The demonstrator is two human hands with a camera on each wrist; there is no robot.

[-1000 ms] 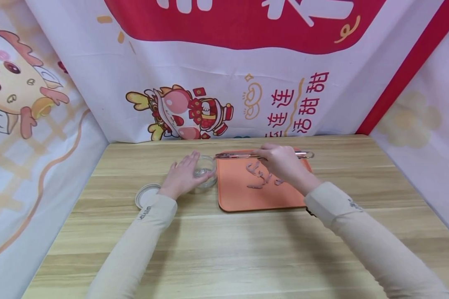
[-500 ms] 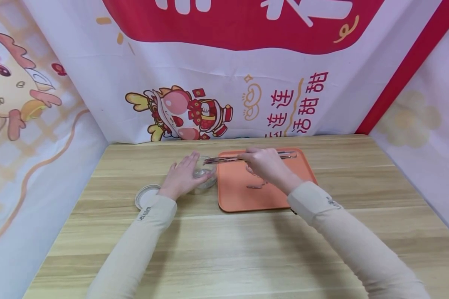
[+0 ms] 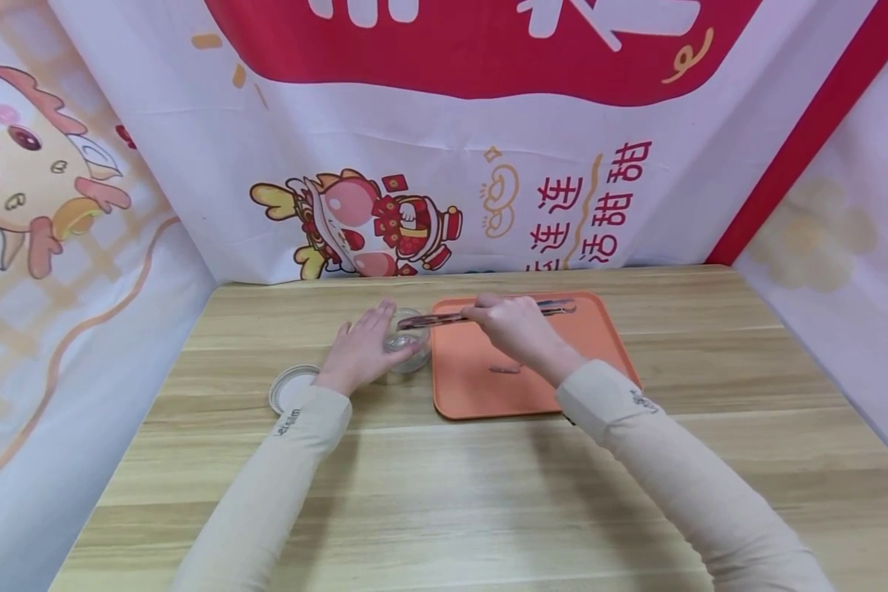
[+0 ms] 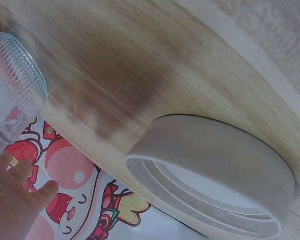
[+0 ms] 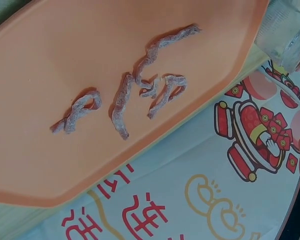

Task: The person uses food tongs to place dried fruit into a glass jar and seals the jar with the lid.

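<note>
Head view: the right grip clasps the shiny tongs, whose tips are at the mouth of the glass jar; whether anything sits between those tips is too small to tell. The left grip rests against the jar with fingers extended rather than clenched, thumb across its near side. The jar stands on the counter, just beside the orange tray. In the right wrist view, several twisted, brownish strips lie on that tray. A white lid rests near the left wrist
</note>
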